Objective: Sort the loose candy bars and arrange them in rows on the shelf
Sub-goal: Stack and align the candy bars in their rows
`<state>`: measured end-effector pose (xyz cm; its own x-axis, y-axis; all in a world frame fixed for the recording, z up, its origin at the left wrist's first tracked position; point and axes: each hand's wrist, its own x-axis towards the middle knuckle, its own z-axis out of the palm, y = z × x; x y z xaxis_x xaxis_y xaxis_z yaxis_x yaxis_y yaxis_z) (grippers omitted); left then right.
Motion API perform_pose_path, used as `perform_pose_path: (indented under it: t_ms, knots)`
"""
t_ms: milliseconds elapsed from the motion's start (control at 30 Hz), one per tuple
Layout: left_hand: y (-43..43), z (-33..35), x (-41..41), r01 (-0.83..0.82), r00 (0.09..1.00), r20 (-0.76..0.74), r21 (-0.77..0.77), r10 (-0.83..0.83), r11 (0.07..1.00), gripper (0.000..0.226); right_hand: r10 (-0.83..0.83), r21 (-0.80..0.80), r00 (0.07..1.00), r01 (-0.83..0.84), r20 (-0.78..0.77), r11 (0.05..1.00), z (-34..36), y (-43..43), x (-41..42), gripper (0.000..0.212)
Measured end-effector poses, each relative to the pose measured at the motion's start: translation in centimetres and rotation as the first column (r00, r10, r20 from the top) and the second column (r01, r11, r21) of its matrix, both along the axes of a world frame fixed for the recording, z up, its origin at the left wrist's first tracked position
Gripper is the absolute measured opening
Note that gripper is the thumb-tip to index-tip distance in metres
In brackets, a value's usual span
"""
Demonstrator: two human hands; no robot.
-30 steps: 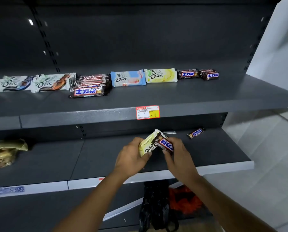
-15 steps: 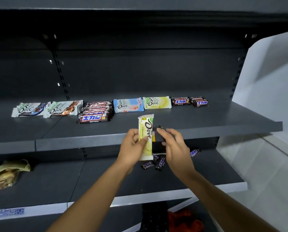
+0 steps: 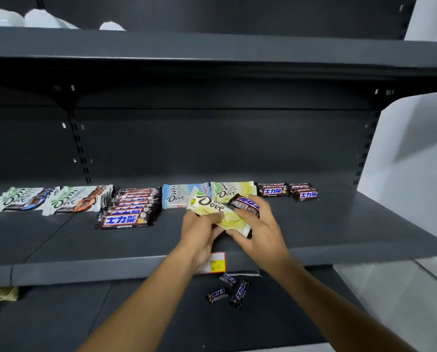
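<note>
Both hands are over the shelf [image 3: 364, 224], left hand [image 3: 202, 229] pinching a yellow Dove bar [image 3: 212, 208], right hand [image 3: 258, 224] gripping a Snickers bar [image 3: 245, 203], probably about to place each with its kind.

Both bare forearms are angling in from the bottom edge, meeting mid-view. The left hand [image 3: 200, 231] is gripping a yellow Dove bar [image 3: 209, 205] with curled fingers. The right hand [image 3: 259, 224] is holding a dark candy bar [image 3: 245, 203] under its fingers, its thumb touching the Dove bar's end.
</note>
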<state>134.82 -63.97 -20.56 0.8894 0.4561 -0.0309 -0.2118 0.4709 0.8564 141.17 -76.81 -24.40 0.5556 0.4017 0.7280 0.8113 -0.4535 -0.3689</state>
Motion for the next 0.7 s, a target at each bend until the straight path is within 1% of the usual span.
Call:
perform_pose_path:
  t_ms: [67,167,233,267,300,367,400,467,500,633,700]
  knots:
    - [0.1,-0.1,1.5,0.015,1.0,0.002,-0.023,-0.015,1.0,0.032,-0.013,-0.01,1.0,0.013,0.019,1.0,0.2,0.0,1.7,0.043]
    - [0.3,-0.2,3.4,0.01,1.0,-0.016,-0.072,-0.011,0.997,0.025,-0.037,-0.06,0.996,0.042,0.086,0.997,0.2,-0.1,4.1,0.041]
    - [0.6,-0.4,4.5,-0.018,1.0,-0.015,-0.058,0.017,0.998,0.018,-0.049,-0.111,0.988,0.066,0.147,0.992,0.0,-0.4,5.7,0.042]
    - [0.8,-0.6,5.0,-0.039,0.999,-0.017,-0.016,0.039,0.999,0.014,-0.052,-0.139,0.983,0.076,0.174,0.987,-0.1,-0.7,6.5,0.043]
    - [1.1,-0.8,5.5,-0.063,0.998,-0.026,0.064,0.064,0.996,0.011,-0.052,-0.166,0.98,0.084,0.19,0.983,-0.2,-0.9,7.3,0.044]
    - [1.7,-1.2,6.4,-0.095,0.991,-0.064,0.28,0.117,0.955,0.01,-0.048,-0.212,0.979,0.09,0.198,0.973,-0.2,-1.3,8.7,0.044]
    - [2.0,-1.3,6.9,-0.1,0.987,-0.079,0.359,0.137,0.928,0.01,-0.041,-0.232,0.978,0.09,0.205,0.969,-0.2,-1.3,9.3,0.043]
    - [2.4,-1.6,7.8,-0.101,0.983,-0.097,0.425,0.156,0.899,0.01,-0.017,-0.248,0.977,0.07,0.212,0.966,0.0,-1.1,10.4,0.034]
    - [2.6,-1.7,8.3,-0.105,0.981,-0.104,0.434,0.165,0.895,0.011,-0.006,-0.233,0.981,0.052,0.192,0.971,0.1,-1.0,10.9,0.029]
    - [3.5,-2.1,9.9,-0.119,0.969,-0.147,0.434,0.2,0.893,0.012,0.012,-0.115,1.0,-0.011,0.008,0.993,0.7,-1.2,12.7,0.019]
    - [3.9,-2.5,10.8,-0.124,0.96,-0.166,0.469,0.225,0.875,0.014,0.044,-0.104,0.999,-0.044,-0.008,0.994,0.8,-1.3,13.5,0.028]
